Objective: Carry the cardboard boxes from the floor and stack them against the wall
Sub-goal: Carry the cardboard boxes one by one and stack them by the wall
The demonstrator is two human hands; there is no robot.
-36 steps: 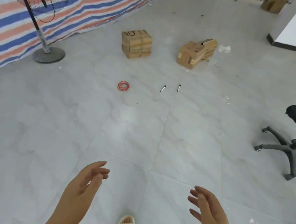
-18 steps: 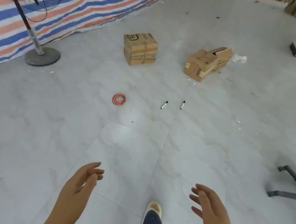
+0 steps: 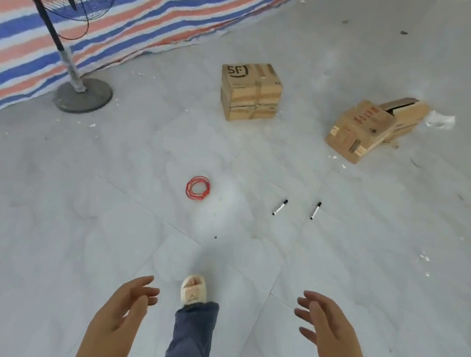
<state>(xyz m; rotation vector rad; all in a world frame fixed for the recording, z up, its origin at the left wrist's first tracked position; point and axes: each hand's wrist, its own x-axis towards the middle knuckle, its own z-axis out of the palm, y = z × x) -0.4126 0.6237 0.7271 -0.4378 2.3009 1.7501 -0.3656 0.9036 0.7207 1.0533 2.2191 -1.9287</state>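
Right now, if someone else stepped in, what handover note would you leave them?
Left hand: open, empty, held out in front.
Right hand: open, empty.
SF-marked box stands upright on the floor near the striped tarp. Tilted box leans on an opened box to its right.
Done: no box is in hand.
Left: walk over, avoiding the red wire coil and two markers, then carry and stack each box.
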